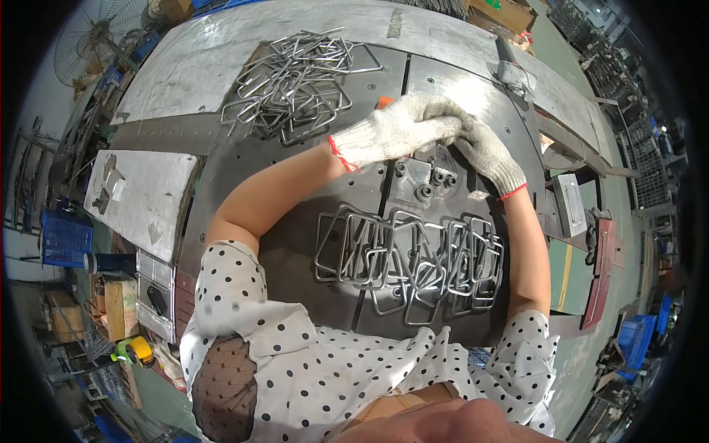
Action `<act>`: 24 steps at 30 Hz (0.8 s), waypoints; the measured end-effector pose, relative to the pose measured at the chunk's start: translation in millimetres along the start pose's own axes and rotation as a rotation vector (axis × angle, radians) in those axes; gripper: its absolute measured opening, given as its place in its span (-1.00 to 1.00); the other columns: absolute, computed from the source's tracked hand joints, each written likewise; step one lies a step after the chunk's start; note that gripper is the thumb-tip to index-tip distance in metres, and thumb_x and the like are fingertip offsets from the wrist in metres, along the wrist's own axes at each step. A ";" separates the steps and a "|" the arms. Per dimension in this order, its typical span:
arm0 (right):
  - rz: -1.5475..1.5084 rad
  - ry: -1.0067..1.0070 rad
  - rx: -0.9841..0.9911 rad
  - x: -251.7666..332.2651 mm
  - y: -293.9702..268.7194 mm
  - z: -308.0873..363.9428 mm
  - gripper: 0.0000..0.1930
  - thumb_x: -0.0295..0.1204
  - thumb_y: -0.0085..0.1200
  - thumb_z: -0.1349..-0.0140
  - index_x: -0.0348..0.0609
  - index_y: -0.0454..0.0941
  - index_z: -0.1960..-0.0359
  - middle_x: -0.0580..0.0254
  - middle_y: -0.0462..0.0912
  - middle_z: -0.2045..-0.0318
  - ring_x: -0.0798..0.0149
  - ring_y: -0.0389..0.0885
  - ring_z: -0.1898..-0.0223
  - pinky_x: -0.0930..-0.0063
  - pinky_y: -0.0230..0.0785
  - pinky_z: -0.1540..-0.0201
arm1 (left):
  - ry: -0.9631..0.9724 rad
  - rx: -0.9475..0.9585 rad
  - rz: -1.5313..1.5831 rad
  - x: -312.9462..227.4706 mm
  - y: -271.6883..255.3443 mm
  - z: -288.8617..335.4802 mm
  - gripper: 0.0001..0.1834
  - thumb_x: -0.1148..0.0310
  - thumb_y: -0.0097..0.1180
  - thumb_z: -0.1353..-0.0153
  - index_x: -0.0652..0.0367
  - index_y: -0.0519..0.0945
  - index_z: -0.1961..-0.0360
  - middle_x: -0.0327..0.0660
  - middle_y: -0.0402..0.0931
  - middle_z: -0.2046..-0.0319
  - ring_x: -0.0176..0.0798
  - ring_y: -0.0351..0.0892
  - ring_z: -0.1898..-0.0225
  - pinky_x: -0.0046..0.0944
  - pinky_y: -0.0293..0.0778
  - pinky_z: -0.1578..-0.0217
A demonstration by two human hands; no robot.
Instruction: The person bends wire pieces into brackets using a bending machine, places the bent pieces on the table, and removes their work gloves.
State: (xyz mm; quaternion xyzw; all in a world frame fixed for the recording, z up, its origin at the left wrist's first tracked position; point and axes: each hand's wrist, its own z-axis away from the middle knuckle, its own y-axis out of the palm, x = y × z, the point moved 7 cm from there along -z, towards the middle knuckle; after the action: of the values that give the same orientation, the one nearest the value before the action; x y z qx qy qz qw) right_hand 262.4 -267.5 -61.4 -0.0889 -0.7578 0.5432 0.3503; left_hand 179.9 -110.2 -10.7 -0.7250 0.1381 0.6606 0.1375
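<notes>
Both my hands wear white knitted gloves with red cuff edges and meet over a bolted metal fixture (410, 177) on the dark steel plate (288, 214). My left hand (402, 129) reaches across with its fingers pressed together and curled. Against its fingertips lies my right hand (489, 151), bent inward with its fingers closed. Whatever they grip is hidden by the gloves. Close in front of me lies a row of bent wire frames (413, 262), roughly rectangular and overlapping. A tangled heap of similar metal wire pieces (295, 85) sits at the far left of the plate.
An orange piece (385, 102) shows just beyond my left glove. A tool with a dark handle (507, 52) lies at the far right. Pale metal sheets (144, 199) flank the plate on the left. A blue crate (66, 238) and a large fan (96, 40) stand farther left.
</notes>
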 end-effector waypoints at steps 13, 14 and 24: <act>-0.091 0.085 -0.066 -7.4 1.4 1.7 -0.62 -0.38 0.12 -0.43 -0.12 0.60 -0.24 -0.13 0.67 -0.15 -0.21 0.60 -0.21 0.08 0.45 -0.28 | -0.033 0.076 -0.180 8.9 10.9 -14.4 -0.68 0.22 0.13 -0.56 0.14 0.65 -0.18 -0.34 0.68 0.10 -0.53 0.54 0.19 -0.44 0.50 0.21; -0.089 0.040 -0.095 -5.0 -0.3 1.4 -0.62 -0.37 0.13 -0.43 -0.12 0.60 -0.25 -0.13 0.68 -0.14 -0.20 0.60 -0.20 0.08 0.45 -0.28 | -0.034 0.075 -0.180 8.3 11.2 -14.1 -0.68 0.22 0.13 -0.56 0.14 0.65 -0.18 -0.34 0.68 0.10 -0.53 0.54 0.19 -0.44 0.50 0.21; -0.077 0.056 -0.066 -19.4 8.7 -2.5 -0.64 -0.32 0.13 -0.45 -0.12 0.61 -0.21 -0.09 0.68 -0.15 -0.21 0.60 -0.19 0.07 0.46 -0.26 | -0.021 0.093 -0.246 2.7 13.4 -10.8 -0.67 0.20 0.09 -0.57 0.11 0.64 -0.21 -0.36 0.67 0.12 -0.56 0.53 0.24 -0.48 0.43 0.39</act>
State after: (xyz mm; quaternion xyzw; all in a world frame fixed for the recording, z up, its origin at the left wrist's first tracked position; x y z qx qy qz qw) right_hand 276.1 -272.1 -77.0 -0.0865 -0.7680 0.5013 0.3890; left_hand 185.0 -126.8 -12.6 -0.7223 0.0772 0.6394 0.2521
